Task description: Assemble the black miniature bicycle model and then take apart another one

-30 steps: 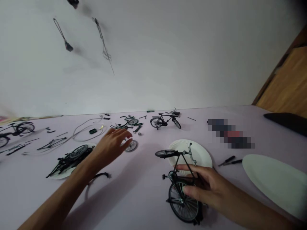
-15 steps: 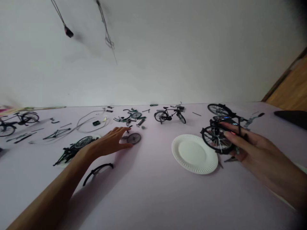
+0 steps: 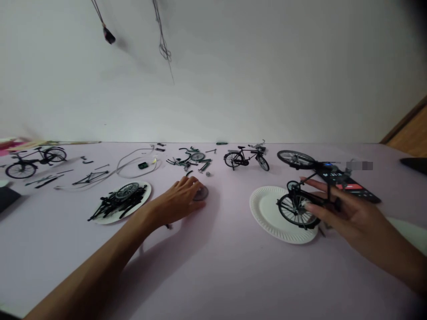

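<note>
My left hand point(image 3: 180, 198) is low over the table, fingers curled and spread from the thumb. Beneath its fingertips lies a small spoked wheel point(image 3: 203, 194), partly covered; no firm grip shows. Just beyond the fingers is a short curved black piece point(image 3: 189, 173). My right hand point(image 3: 347, 213) pinches a black model bicycle point(image 3: 295, 189), with the thumb by the near wheel and the other fingers behind the frame. That bicycle is held tilted, over the right side of a white paper plate point(image 3: 263, 213).
Another model bicycle point(image 3: 245, 158) stands near the wall, and one more point(image 3: 36, 162) at far left. Loose bicycle parts point(image 3: 190, 160) lie at the back. A second plate point(image 3: 147, 191) bears black parts. A phone point(image 3: 360, 191) lies behind my right hand; a cable point(image 3: 122, 162) loops leftward.
My left hand has moved right, its fingers now over the small wheel. My right hand has turned the model bicycle somewhat, exposing more of the phone. The view has shifted slightly left.
</note>
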Demonstrator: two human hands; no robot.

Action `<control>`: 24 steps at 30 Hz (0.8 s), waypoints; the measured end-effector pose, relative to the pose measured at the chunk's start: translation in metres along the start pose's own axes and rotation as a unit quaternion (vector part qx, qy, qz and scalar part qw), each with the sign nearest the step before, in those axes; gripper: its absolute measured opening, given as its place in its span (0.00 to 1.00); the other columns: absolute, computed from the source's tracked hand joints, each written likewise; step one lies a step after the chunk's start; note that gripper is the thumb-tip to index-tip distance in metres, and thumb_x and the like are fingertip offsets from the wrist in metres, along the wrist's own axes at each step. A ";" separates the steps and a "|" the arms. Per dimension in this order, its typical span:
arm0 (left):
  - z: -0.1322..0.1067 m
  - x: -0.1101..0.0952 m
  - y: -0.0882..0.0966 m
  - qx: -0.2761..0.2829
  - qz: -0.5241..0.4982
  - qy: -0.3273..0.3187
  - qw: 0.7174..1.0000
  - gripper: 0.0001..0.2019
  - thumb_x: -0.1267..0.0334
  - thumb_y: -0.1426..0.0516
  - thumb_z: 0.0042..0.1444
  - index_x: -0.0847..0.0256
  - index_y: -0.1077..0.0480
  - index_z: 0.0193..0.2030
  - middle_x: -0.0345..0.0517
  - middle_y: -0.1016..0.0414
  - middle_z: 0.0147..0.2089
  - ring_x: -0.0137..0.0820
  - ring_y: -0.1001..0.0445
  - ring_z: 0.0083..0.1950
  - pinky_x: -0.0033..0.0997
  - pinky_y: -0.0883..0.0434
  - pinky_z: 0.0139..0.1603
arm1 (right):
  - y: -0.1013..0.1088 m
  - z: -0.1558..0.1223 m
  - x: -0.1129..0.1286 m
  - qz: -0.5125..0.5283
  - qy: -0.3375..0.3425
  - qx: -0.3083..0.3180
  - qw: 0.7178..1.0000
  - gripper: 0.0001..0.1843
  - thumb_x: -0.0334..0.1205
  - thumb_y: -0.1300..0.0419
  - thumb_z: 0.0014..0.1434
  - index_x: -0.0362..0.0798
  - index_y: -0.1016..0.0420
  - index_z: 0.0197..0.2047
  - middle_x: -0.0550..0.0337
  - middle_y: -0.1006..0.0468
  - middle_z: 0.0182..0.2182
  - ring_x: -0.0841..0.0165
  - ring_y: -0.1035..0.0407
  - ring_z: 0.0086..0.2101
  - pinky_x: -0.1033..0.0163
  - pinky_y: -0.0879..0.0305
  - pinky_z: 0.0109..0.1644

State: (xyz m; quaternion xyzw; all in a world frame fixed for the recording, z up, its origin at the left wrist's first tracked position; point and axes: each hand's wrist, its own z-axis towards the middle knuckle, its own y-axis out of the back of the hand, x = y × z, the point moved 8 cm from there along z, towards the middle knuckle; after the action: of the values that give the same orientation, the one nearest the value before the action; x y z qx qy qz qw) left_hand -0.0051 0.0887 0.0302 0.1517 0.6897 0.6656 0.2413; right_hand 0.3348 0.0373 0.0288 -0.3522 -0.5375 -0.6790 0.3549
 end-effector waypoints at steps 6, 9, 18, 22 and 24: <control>-0.003 -0.031 0.000 -0.002 -0.022 -0.069 0.997 0.08 0.59 0.48 0.66 0.61 0.34 0.44 0.50 0.32 0.54 0.38 0.32 0.51 0.40 0.32 0.52 | -0.004 -0.009 0.017 -0.151 0.065 -0.002 0.986 0.25 0.52 0.39 0.57 0.54 0.26 0.57 0.53 0.23 0.56 0.51 0.32 0.58 0.49 0.29 0.58; 0.001 -0.038 -0.002 -0.022 -0.026 -0.096 0.995 0.06 0.63 0.48 0.67 0.61 0.35 0.38 0.51 0.34 0.59 0.41 0.37 0.60 0.41 0.34 0.56 | -0.002 -0.010 0.018 -0.141 0.057 -0.005 0.988 0.27 0.51 0.39 0.58 0.53 0.28 0.60 0.52 0.23 0.56 0.51 0.32 0.58 0.50 0.28 0.56; -0.002 -0.066 0.010 -0.127 -0.062 -0.151 0.978 0.04 0.63 0.48 0.68 0.59 0.34 0.43 0.49 0.31 0.58 0.38 0.33 0.57 0.43 0.33 0.55 | -0.028 -0.019 0.010 0.086 -0.037 0.118 0.989 0.31 0.53 0.35 0.58 0.54 0.31 0.62 0.54 0.24 0.57 0.54 0.30 0.57 0.53 0.30 0.59; -0.014 -0.097 0.016 -0.144 -0.158 -0.145 0.966 0.08 0.60 0.45 0.66 0.57 0.37 0.49 0.47 0.31 0.56 0.36 0.32 0.55 0.41 0.32 0.55 | -0.052 -0.032 0.023 0.134 -0.059 0.196 0.970 0.30 0.51 0.35 0.59 0.53 0.30 0.62 0.53 0.23 0.55 0.55 0.28 0.54 0.50 0.30 0.58; -0.019 -0.113 0.014 -0.126 -0.233 -0.138 0.954 0.16 0.59 0.41 0.62 0.56 0.39 0.53 0.48 0.33 0.58 0.36 0.33 0.58 0.39 0.32 0.57 | -0.062 -0.039 0.031 0.159 -0.054 0.226 0.960 0.29 0.49 0.35 0.60 0.53 0.30 0.63 0.53 0.24 0.57 0.57 0.29 0.55 0.51 0.33 0.61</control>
State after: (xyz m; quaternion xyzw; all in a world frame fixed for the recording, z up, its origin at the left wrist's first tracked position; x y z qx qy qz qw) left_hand 0.0778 0.0132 0.0586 0.0457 0.5760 0.6450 0.5001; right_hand 0.2621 0.0059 0.0191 -0.3800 -0.6319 -0.4549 0.4994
